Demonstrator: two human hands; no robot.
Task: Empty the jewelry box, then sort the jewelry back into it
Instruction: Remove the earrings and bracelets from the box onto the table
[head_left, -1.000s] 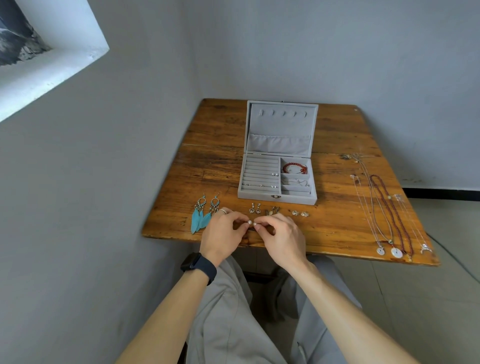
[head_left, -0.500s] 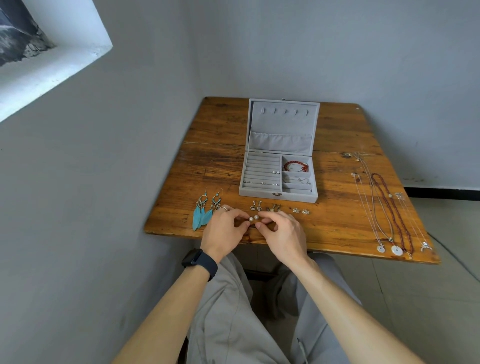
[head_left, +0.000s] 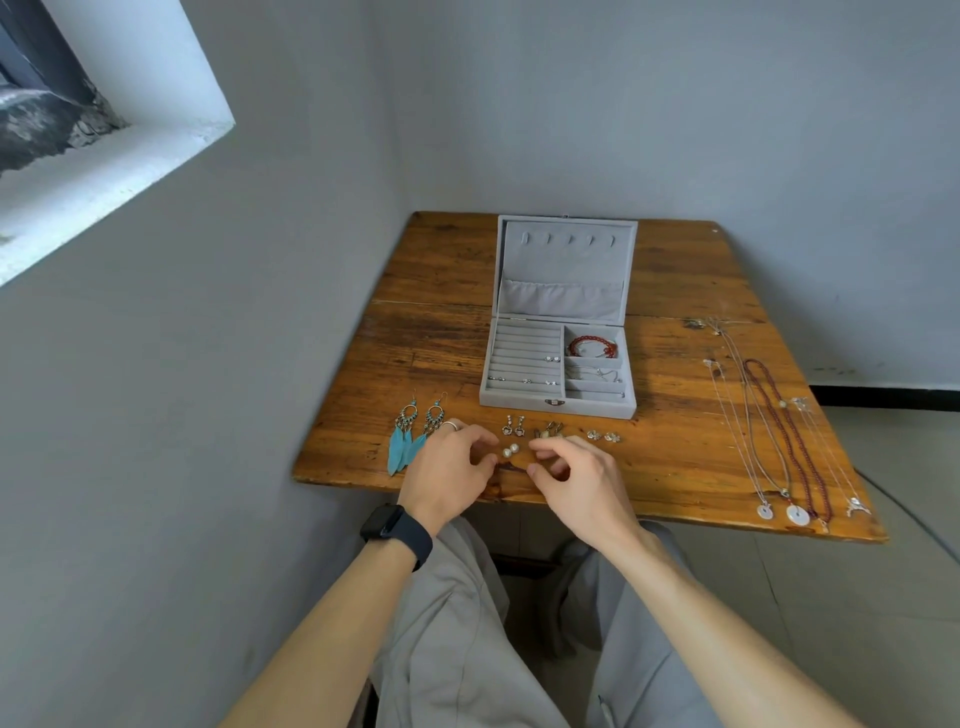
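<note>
The grey jewelry box stands open in the middle of the wooden table. A red bracelet lies in its top right compartment, and small studs sit in the ring rows. Two pearl earrings lie on the table near the front edge. My left hand and my right hand rest on either side of them, fingers loosely curled and holding nothing.
Teal feather earrings lie left of my left hand. Small earring pairs sit in a row before the box. Several necklaces are laid out at the table's right side. Walls close in at the left and back.
Both hands pinched the pearl earrings together a second ago. They have let go and drawn slightly apart, leaving the pearls lying on the table between them.
</note>
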